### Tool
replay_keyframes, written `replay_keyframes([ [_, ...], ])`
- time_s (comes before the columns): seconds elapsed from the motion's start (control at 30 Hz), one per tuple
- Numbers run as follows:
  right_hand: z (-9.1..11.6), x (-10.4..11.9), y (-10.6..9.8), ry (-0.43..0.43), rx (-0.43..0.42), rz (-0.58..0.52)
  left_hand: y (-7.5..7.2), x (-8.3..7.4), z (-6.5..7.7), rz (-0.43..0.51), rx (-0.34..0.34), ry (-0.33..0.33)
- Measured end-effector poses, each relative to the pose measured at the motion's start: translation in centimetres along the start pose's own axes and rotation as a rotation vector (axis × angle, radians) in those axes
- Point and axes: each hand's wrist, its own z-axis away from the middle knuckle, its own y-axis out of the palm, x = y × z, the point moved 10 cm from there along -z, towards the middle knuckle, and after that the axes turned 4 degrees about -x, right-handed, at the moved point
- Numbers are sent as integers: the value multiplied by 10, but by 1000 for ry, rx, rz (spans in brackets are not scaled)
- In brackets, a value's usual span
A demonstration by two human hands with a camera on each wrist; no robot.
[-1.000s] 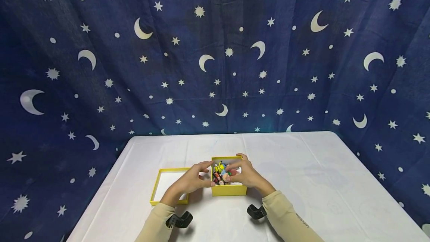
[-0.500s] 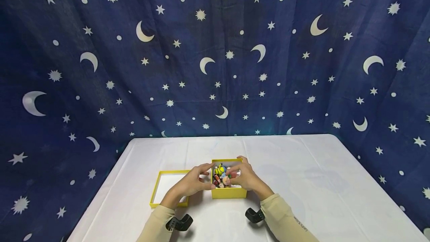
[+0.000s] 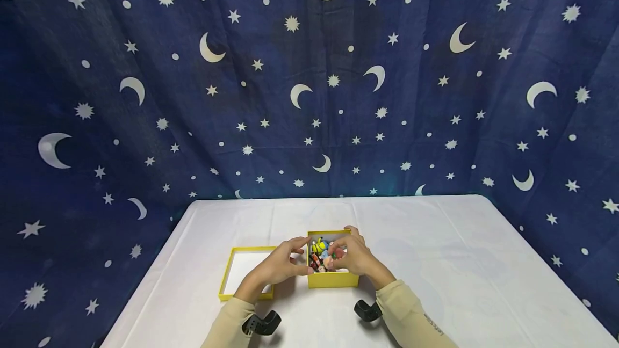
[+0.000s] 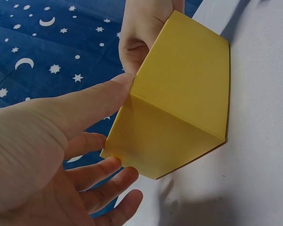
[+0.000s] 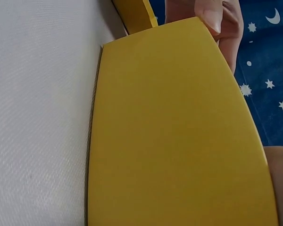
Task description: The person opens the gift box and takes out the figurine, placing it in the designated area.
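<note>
A yellow box (image 3: 333, 281) stands upright on the table, with several small colourful toy figures inside, among them a yellow-and-black striped one (image 3: 318, 246). At its left side is my left hand (image 3: 282, 262), thumb at the near corner and fingertips against the outer wall. My right hand (image 3: 357, 255) reaches over the right wall, thumb and index finger curled in at a toy figure with a peach-coloured head (image 3: 328, 263); another finger rests by the far right corner. In the right wrist view the box wall (image 5: 174, 127) hides those fingertips.
A shallow yellow lid (image 3: 224, 278) with a white inside lies left of the box, partly behind my left hand. White cloth covers the table (image 3: 435, 262). A dark blue curtain (image 3: 309, 122) with moons and stars hangs behind it.
Both hands keep nearly the same place at the box, the right fingers still among the toy figures. The whole head view has shifted slightly.
</note>
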Motion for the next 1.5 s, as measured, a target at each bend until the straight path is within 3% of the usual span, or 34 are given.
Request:
replay_keyframes([
  [0.53, -1, 0, 0, -39, -17, 8, -1, 0, 1, -1, -2, 14],
  [0.73, -3, 5, -10, -92, -19, -94, -2, 1, 1, -9, -4, -1],
  [0.93, -7, 3, -18, -63, 0, -195, -2, 2, 2, -13, -2, -7],
  [1.33, -11, -5, -60, -115, -145, -355, -1, 4, 2, -14, -16, -13],
  [1.5, -9, -9, -69, -99, -125, -498, -1, 3, 2, -14, -17, -19],
])
